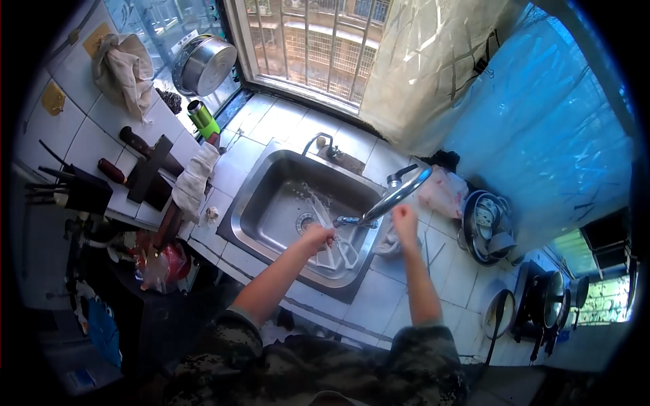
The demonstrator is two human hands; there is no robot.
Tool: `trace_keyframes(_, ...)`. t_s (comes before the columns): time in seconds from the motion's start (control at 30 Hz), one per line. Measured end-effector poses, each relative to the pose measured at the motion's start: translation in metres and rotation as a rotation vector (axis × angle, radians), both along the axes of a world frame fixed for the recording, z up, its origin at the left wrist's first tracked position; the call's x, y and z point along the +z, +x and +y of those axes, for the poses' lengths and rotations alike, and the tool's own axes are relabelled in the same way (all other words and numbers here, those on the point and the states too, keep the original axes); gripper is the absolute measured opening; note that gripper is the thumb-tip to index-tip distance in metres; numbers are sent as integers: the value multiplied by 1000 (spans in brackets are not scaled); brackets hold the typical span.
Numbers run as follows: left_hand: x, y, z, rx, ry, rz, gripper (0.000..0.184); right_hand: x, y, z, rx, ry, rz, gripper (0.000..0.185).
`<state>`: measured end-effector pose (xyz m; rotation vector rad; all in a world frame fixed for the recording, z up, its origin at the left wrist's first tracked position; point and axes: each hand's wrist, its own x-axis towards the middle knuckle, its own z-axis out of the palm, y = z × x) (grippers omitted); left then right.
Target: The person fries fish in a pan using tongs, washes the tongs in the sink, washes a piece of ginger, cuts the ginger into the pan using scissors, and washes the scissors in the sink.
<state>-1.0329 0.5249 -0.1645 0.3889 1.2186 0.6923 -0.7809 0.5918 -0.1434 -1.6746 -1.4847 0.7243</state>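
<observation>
Over the steel sink (247, 220), my left hand (317, 239) is closed round what looks like a pair of white-handled scissors (349, 254). Their loops point toward me and the narrow part reaches toward the drain. Water splashes near the far end. The curved chrome faucet (399, 193) arches over the sink's right side, its outlet just beside my left hand. My right hand (405, 220) is a closed fist right of the faucet, above the counter. Whatever lies inside that fist is hidden. A greyish cloth (388, 245) lies below it at the sink's edge.
At the right stand a basin of bowls (489, 227), a plastic bag (443, 189) and a pan (499, 313) near the stove. Knives hang in a rack (150, 168) on the left wall, near a green bottle (203, 118). A barred window (315, 54) is ahead.
</observation>
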Motion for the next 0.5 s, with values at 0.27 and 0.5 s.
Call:
trace_keyframes(0.27,-16,10,11,2,-183,5,37,0,-107,-127,375,-625,-21,51)
trace_keyframes(0.5,-16,6,21,127,-243,54,17,13,-150,-144,9,-849,659,34)
